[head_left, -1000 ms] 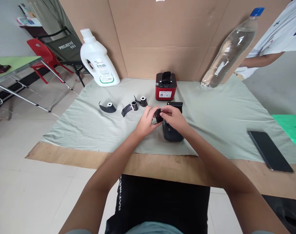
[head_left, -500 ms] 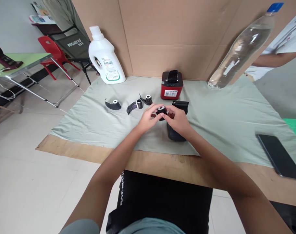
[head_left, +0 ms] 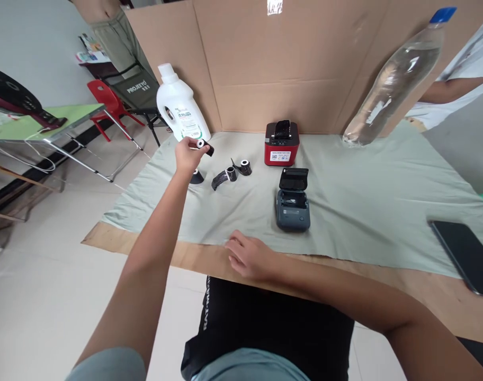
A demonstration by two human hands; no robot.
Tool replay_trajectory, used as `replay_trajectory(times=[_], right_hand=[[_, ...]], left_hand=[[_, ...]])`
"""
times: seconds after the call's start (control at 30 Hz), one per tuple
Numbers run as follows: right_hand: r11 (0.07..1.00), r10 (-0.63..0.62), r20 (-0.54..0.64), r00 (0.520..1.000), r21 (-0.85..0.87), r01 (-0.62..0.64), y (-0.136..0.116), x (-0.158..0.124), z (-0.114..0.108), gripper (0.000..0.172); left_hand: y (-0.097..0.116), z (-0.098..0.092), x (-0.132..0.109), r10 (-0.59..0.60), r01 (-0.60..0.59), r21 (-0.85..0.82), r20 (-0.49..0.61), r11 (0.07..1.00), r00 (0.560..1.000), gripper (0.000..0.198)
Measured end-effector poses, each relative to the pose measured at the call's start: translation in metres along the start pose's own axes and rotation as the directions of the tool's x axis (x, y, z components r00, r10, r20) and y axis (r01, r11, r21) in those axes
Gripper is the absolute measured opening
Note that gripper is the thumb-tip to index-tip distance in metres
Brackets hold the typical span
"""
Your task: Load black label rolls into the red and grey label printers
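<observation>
My left hand (head_left: 188, 154) is raised over the left of the cloth, pinching a black paper roll (head_left: 209, 150) with a white core. Just under it stands another black roll (head_left: 197, 177), partly hidden by the hand. Two more black rolls, one with a loose strip (head_left: 221, 179) and one with a curled tail (head_left: 246, 168), stand to the right. My right hand (head_left: 251, 256) rests at the table's front edge, fingers loosely bent and apart, with nothing visible in them. A small dark grey label printer (head_left: 293, 216) stands right of centre, its lid (head_left: 294, 179) up.
A red and black printer (head_left: 282, 151) stands behind the grey one. A white detergent bottle (head_left: 184, 108) and a tall water bottle (head_left: 396, 79) stand against the cardboard wall (head_left: 273, 63). A phone (head_left: 466, 254) lies at the right edge. Two other people are partly visible behind the wall.
My left hand has carried the black roll left, away from the grey printer. My right hand has let go of the roll and drawn back to the table's front edge, uncovering the printer.
</observation>
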State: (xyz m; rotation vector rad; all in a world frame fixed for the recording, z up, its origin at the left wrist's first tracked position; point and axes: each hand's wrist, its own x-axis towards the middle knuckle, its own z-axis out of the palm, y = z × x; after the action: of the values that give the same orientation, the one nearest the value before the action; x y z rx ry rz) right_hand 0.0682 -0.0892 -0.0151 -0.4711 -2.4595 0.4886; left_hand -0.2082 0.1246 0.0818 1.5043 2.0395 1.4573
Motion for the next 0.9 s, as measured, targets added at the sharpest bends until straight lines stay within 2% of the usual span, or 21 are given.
replay_trajectory(times=[0.1,0.23,0.4,0.53,0.63,0.73,0.8,0.9], right_hand=[[1.0,0.003,0.06,0.998,0.02,-0.004,0.003,0.002,-0.003,0.011],[0.998,0.042,0.105,0.994,0.045,-0.047,0.007,0.004,-0.01,0.012],[0.997,0.044,0.14,0.989,0.051,-0.052,0.01,0.005,-0.012,0.015],[0.998,0.037,0.147,0.988,0.047,-0.044,0.012,0.004,-0.011,0.019],[0.998,0.028,0.135,0.99,0.049,-0.034,0.012,0.004,-0.011,0.021],[0.998,0.03,0.131,0.991,0.054,-0.037,0.013,0.004,-0.012,0.02],[0.997,0.035,0.135,0.99,0.06,-0.043,0.013,0.004,-0.013,0.02],[0.996,0.03,0.141,0.99,0.075,-0.041,0.012,0.005,-0.013,0.023]], left_hand=[[-0.009,0.003,0.011,-0.077,0.04,0.253,0.139,0.967,0.987,0.032],[-0.02,0.02,0.006,-0.19,0.045,0.445,0.287,0.894,0.939,0.038],[-0.027,0.027,0.003,-0.228,0.056,0.47,0.318,0.881,0.92,0.048],[-0.02,0.026,0.003,-0.235,0.019,0.544,0.33,0.839,0.914,0.051],[-0.014,0.019,0.004,-0.229,-0.058,0.619,0.375,0.783,0.898,0.06],[-0.015,0.003,0.006,-0.182,-0.166,0.663,0.422,0.73,0.888,0.071],[-0.019,-0.01,0.006,-0.207,-0.206,0.711,0.447,0.672,0.87,0.066],[-0.026,-0.028,0.001,-0.29,-0.24,0.783,0.469,0.574,0.834,0.047]])
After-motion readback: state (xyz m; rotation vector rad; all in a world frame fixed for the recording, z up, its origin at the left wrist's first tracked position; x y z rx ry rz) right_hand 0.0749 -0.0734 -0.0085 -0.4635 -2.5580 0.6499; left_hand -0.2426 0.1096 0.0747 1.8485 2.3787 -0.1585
